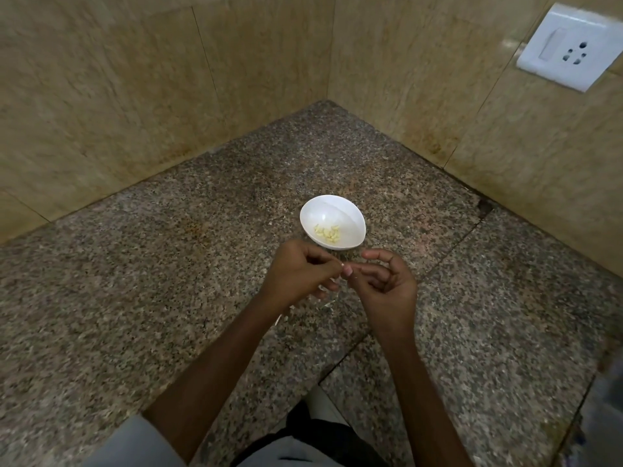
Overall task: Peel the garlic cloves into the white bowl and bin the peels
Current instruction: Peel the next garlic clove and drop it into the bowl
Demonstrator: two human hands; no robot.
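Observation:
A white bowl (332,221) stands on the speckled granite counter (168,281), holding several pale peeled garlic cloves (327,232). Just in front of it my two hands meet above the counter. My left hand (300,273) is curled, and its fingertips pinch a small garlic clove (344,270) that is mostly hidden between the fingers. My right hand (387,284) has its fingers curled too, and its fingertips touch the same clove from the right. A few thin papery peels (325,303) lie on the counter under my hands.
Beige tiled walls close the counter's corner behind the bowl. A white switch and socket plate (569,45) is on the right wall. The counter's front edge runs near my body at the bottom; a seam crosses the granite at right.

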